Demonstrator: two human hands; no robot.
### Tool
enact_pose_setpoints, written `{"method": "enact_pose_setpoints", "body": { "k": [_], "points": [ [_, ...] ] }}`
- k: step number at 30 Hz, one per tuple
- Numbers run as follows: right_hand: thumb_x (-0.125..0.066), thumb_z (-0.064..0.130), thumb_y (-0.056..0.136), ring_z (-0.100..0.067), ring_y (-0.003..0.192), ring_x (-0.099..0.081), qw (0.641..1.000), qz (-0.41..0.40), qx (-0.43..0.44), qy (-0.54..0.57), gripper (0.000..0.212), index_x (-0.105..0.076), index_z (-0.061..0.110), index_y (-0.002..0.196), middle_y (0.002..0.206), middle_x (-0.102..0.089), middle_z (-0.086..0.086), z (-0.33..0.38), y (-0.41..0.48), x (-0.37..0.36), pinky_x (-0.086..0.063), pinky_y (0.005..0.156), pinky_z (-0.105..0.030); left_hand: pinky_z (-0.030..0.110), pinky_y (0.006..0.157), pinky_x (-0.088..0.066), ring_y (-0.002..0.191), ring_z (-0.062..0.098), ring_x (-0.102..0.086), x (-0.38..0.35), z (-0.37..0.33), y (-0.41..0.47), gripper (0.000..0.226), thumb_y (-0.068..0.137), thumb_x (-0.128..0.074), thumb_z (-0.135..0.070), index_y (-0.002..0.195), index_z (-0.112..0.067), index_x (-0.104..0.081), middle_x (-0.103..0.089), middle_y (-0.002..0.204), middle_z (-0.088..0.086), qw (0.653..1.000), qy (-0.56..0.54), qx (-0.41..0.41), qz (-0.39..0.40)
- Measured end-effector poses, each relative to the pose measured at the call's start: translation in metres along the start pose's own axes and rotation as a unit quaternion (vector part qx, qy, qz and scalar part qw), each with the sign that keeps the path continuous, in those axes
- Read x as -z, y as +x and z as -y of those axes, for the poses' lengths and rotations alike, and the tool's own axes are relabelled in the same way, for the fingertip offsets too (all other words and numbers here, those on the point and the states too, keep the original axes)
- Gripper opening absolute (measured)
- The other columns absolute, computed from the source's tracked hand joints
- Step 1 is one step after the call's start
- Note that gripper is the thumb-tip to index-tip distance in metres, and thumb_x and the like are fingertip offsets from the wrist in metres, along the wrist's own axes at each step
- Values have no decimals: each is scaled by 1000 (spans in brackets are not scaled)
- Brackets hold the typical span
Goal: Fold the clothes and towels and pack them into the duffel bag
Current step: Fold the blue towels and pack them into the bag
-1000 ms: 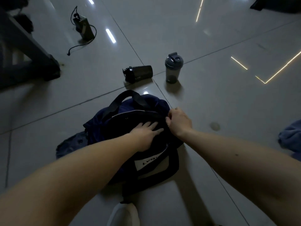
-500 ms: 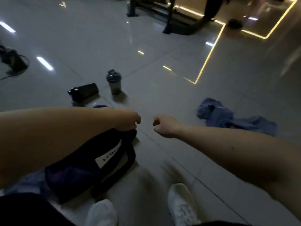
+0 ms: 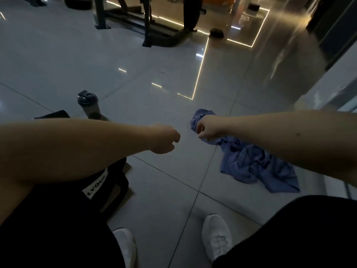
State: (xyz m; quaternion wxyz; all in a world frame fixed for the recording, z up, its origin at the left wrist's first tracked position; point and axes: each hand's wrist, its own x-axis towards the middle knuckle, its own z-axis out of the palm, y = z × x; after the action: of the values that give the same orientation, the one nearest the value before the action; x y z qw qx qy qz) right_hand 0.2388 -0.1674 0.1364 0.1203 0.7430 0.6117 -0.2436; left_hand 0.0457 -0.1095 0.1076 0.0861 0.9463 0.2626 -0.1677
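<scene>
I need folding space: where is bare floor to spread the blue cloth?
Bare tiles lie between the bag and the cloth, in front of the shoes; more beyond the bottle, before the gym frame. Crowded: left, by the bag.

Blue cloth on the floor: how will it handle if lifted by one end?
Likely floppy: the blue cloth lies crumpled in soft folds, so it should drape and trail rather than hold shape. Probably light, since it looks thin and lies low on the floor. That glossy surface suggests it would slide easily if dragged.
</scene>
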Motion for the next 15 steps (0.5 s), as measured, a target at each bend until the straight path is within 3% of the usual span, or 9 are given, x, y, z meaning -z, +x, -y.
{"method": "enact_pose_setpoints", "body": {
  "k": [2, 4, 9, 12, 14, 15],
  "points": [
    [-57, 16, 94, -17, 56, -61, 1000, 12, -11, 13, 21, -59, 12, 73, 63, -67, -3, -17, 4, -13, -52, 60, -33, 38, 104, -46, 125, 26, -54, -3, -3, 13, 42, 102, -48, -31, 143, -24, -49, -53, 141, 2, 1000, 20, -9, 8],
    [-58, 20, 96, -19, 68, -70, 999, 32, -20, 30, 10, -65, 14, 100, 83, -74, -8, -38, 13, -31, -60, 70, -36, 38, 104, -45, 126, 26, -53, -6, -4, 31, 43, 101, -48, -31, 144, -24, -49, -53, 143, 2, 999, 36, -19, 18],
    [-57, 20, 98, -38, 96, -68, 997, 55, -34, 32, 35, -62, -4, 122, 110, -68, -24, -91, 35, -62, -56, 88, -50, 39, 106, -43, 129, 28, -50, -18, -18, 102, 43, 103, -46, -28, 146, -24, -45, -47, 147, 5, 997, 37, -34, 50],
    [-56, 18, 96, -45, 105, -61, 996, 56, -65, 34, 35, -62, -6, 121, 117, -61, -30, -133, 50, -85, -52, 91, -53, 39, 105, -42, 130, 29, -48, -37, -37, 155, 45, 102, -46, -26, 147, -25, -43, -44, 150, 3, 998, -5, -25, 58],
    [-55, 12, 95, -47, 85, -60, 991, 66, -111, 36, 22, -62, -9, 100, 96, -59, -32, -163, 57, -106, -55, 76, -47, 38, 104, -42, 130, 29, -48, -56, -53, 186, 46, 102, -45, -24, 148, -27, -41, -41, 152, 1, 997, -39, -15, 66],
    [-54, 10, 96, -40, 72, -54, 988, 73, -132, 33, 18, -57, -4, 85, 82, -53, -26, -178, 59, -117, -50, 66, -42, 38, 103, -42, 130, 29, -48, -66, -61, 200, 46, 102, -45, -23, 148, -27, -41, -41, 152, 1, 996, -49, -14, 72]
  ]
}}
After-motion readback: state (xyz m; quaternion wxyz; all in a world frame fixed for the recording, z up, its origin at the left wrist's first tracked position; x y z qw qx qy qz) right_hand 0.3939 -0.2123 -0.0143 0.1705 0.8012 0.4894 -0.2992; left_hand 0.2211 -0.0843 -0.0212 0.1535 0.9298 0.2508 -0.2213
